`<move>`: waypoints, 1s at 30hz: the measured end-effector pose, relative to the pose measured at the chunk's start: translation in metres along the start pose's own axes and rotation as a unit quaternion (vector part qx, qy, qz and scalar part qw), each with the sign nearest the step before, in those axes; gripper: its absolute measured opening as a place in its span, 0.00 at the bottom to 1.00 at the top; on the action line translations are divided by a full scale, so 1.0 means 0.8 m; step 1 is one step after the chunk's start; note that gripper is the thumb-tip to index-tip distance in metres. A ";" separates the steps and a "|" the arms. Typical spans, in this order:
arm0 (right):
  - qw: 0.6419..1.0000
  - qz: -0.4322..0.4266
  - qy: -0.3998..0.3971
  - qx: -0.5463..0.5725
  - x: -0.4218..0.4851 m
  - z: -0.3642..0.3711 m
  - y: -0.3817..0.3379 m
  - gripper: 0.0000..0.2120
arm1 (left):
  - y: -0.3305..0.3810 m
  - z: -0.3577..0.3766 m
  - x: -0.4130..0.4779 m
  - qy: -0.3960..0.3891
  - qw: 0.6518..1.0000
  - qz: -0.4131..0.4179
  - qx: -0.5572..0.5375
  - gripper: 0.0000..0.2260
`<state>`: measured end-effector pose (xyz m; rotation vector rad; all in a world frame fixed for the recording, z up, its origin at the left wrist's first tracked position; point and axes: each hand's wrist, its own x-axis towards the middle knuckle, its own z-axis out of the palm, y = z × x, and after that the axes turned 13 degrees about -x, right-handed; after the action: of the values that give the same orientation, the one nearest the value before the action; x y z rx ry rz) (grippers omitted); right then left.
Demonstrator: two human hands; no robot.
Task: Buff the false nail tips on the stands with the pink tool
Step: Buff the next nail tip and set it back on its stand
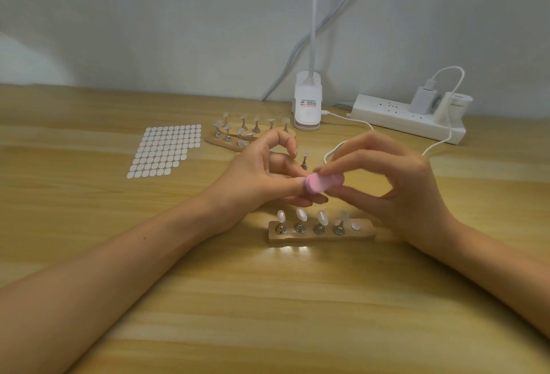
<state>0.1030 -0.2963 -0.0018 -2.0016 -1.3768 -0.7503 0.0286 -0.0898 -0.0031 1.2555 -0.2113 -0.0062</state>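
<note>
Head view: right hand [395,183] pinches the pink oval foam buffer [326,181] against the left hand [256,171], whose closed fingertips hide their load, seemingly mid-buffing; four white oval false nail tips on metal stands [301,215] just below both hands wait, needing light strokes.

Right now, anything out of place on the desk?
Yes. The near stand holds four tips, but its right-end spot is a bare disc. One lone holder stands on the table, off any stand.

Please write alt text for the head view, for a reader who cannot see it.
A right hand holds a pink buffer against the fingertips of the left hand, above a wooden table. Nearer, a stand carries four nail tips; more stands lie behind.
</note>
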 end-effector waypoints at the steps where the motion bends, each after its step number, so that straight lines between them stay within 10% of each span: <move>1: 1.000 -0.005 -0.001 -0.006 0.000 0.001 0.000 0.09 | 0.000 0.000 0.000 0.002 1.000 0.000 0.003 0.18; 17: 0.991 0.127 0.034 0.023 -0.001 -0.002 0.019 0.12 | 0.001 0.000 0.001 0.024 0.998 0.036 0.039 0.17; 30: 0.999 0.053 0.005 0.012 -0.001 0.005 0.003 0.10 | -0.003 0.000 0.001 0.070 0.989 0.071 0.107 0.19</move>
<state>0.1053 -0.2943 -0.0053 -2.0323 -1.2573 -0.6915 0.0298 -0.0906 -0.0051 1.4461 -0.1828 0.2326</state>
